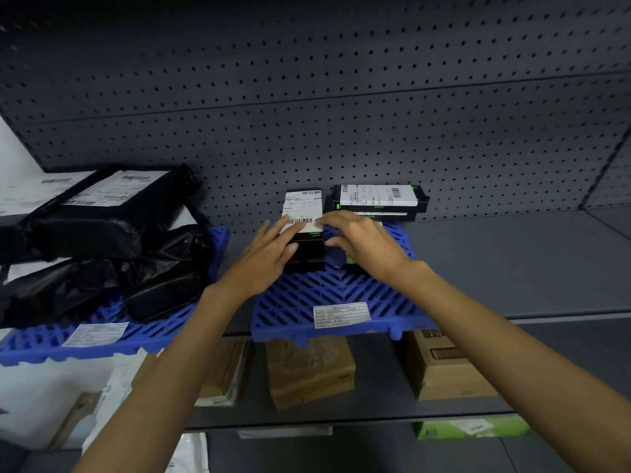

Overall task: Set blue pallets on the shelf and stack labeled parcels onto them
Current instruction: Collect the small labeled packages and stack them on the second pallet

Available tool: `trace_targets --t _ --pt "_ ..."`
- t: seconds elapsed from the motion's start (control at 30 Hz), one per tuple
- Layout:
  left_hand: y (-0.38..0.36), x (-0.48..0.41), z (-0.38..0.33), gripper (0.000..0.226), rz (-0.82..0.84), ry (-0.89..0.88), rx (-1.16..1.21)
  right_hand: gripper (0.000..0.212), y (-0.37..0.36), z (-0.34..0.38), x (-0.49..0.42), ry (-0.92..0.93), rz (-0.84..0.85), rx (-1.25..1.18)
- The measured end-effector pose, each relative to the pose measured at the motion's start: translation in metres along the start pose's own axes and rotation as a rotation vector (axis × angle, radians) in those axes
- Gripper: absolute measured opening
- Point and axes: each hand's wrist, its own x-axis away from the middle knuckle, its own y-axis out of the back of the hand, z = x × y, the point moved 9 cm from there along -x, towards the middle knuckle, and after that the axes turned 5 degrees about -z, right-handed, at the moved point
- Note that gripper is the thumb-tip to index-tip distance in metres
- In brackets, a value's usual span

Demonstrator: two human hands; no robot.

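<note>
1. Blue slatted plastic pallet point(341, 295) lies on the grey metal shelf point(512, 261), reaching its front edge. A white paper tag point(341, 315) is stuck near the pallet's front rim.
2. On the rear left part of this pallet stands a small black box point(305, 247) with a white barcode label on its upper face, held between both hands.
3. The left hand point(269, 257) is open: its straight fingers lie along the box's left side and label, and the thumb presses the front face.
4. The right hand point(362, 244) grips the box, with fingers curled over its top right edge and the thumb against the right side.
5. Just behind and to the right, a stack of flat black labelled boxes point(379, 201) rests at the pallet's back, close to the dark perforated back panel point(341, 114).
6. To the left, a second blue pallet point(44, 339) carries a pile of black plastic mailer bags point(102, 233) with white labels.
7. Brown cardboard boxes point(309, 370) sit on the shelf below.
</note>
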Motion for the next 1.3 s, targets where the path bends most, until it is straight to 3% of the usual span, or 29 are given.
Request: trace_targets --t 0.37,0.57,0.8,1.0,1.3 --pt "-0.008 -0.042 -0.106 0.051 -0.145 -0.163 -0.259 0.038 0.057 -0.139 0.011 -0.206 -0.187 -0.023" --pt "-0.049 -0.080 -0.134 0.058 -0.098 0.019 -0.251 0.046 0.043 -0.202 0.009 -0.250 -0.026 -0.096" --pt "-0.070 -0.097 -0.155 0.054 -0.213 0.214 -0.228 0.052 0.025 -0.226 -0.007 -0.143 0.173 -0.239" --pt "-0.079 -0.102 -0.155 0.051 -0.249 0.362 -0.188 0.053 0.017 -0.230 -0.025 -0.084 0.209 -0.316" --pt "-0.078 -0.098 -0.154 0.041 -0.371 0.447 -0.021 0.036 0.010 -0.231 -0.041 -0.072 0.219 -0.426"
